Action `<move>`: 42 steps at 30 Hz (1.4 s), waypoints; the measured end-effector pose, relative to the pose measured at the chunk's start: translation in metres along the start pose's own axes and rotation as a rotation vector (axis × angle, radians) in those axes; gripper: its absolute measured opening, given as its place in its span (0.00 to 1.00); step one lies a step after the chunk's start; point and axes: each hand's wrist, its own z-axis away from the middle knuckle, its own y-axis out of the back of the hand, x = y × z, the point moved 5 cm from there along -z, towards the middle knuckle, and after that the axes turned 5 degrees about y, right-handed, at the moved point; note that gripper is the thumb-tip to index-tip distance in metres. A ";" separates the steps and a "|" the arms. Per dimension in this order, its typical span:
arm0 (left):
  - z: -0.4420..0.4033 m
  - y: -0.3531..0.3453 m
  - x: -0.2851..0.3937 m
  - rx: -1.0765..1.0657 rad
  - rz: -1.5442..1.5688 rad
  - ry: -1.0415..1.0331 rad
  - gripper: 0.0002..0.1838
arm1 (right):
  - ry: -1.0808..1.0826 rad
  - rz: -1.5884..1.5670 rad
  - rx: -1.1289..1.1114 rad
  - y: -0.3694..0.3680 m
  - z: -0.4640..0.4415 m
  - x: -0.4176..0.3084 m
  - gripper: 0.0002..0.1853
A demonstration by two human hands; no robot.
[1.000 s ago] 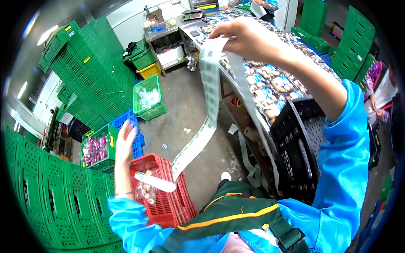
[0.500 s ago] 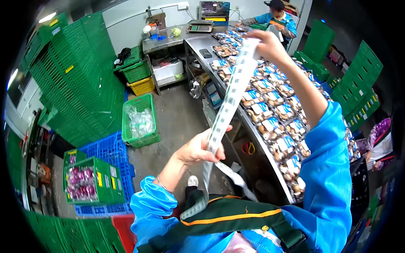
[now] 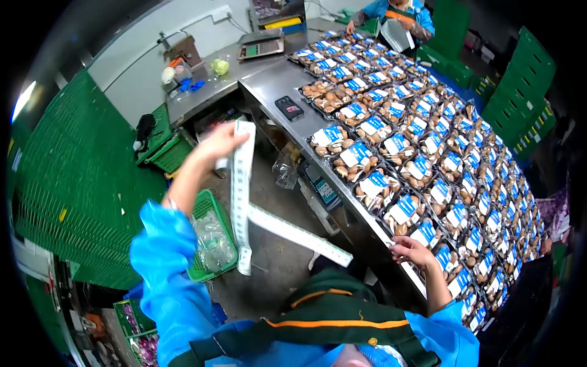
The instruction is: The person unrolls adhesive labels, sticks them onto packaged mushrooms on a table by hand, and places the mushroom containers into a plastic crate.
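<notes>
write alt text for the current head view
A person's left hand dangles a white printed strip; the right hand is at the edge of a metal table crowded with mushroom packs. A co-worker in blue is near the table's far end.

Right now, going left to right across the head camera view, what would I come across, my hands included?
Tall green crate stack, your left hand, the printed white strip it holds, your right hand, upright green crates toward the right edge.
</notes>
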 end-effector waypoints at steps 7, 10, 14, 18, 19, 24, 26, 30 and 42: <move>-0.287 0.178 0.060 0.489 -0.479 -0.085 0.13 | 0.360 0.005 0.448 -0.021 -0.139 -0.049 0.16; -0.375 0.252 0.108 0.739 -0.352 -0.406 0.14 | 0.430 0.224 0.349 -0.089 -0.165 -0.171 0.18; -0.504 0.281 0.122 0.739 -0.328 -0.525 0.18 | 0.508 0.375 0.231 -0.111 -0.217 -0.220 0.17; -0.664 0.267 0.079 0.682 -0.515 -0.394 0.27 | 0.174 0.371 0.647 -0.091 -0.248 -0.189 0.15; -0.700 0.259 0.068 0.666 -0.509 -0.451 0.27 | 0.093 0.296 0.746 -0.092 -0.251 -0.179 0.15; -0.824 0.246 -0.003 0.543 -0.570 -0.388 0.29 | -0.098 0.145 0.792 -0.119 -0.305 -0.232 0.16; -0.869 0.253 -0.024 0.552 -0.655 -0.368 0.29 | -0.056 0.256 0.722 -0.130 -0.335 -0.266 0.17; -0.972 0.252 -0.100 0.417 -1.075 -0.411 0.28 | -0.086 0.275 0.624 -0.149 -0.381 -0.290 0.18; -0.610 -0.142 -0.189 -0.843 -0.262 -0.010 0.21 | -0.188 -1.190 1.054 -0.101 -0.503 -0.241 0.24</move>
